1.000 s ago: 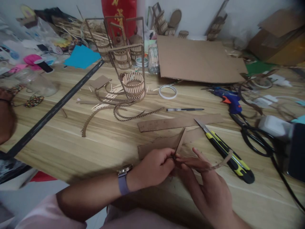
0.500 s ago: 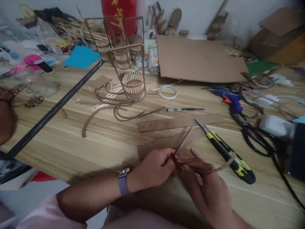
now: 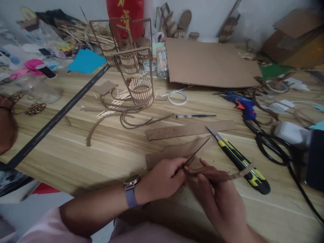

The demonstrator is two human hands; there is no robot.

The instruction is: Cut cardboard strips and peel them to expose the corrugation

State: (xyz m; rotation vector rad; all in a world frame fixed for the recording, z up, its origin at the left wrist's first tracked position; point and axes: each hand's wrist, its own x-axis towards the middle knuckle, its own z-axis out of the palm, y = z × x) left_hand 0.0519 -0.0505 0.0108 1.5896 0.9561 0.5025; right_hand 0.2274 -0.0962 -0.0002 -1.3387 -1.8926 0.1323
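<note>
Both of my hands are close together near the front edge of the table. My left hand, with a watch on its wrist, pinches a thin brown cardboard strip, whose narrow end points up and to the right. The fingers of my right hand are closed on the same strip; its other end sticks out to the right over the yellow-black cutter knife. Two flat cardboard pieces, one long and one uneven, lie just beyond my hands.
A slatted basket with a tall handle stands behind curled strips. A pen, tape ring, blue glue gun, black scissors and cardboard sheet lie around. Another person's arm is at the left edge.
The strip's narrow end has tilted lower and to the right. My right hand's fingers have shifted slightly along the strip, while my left hand stays almost in place.
</note>
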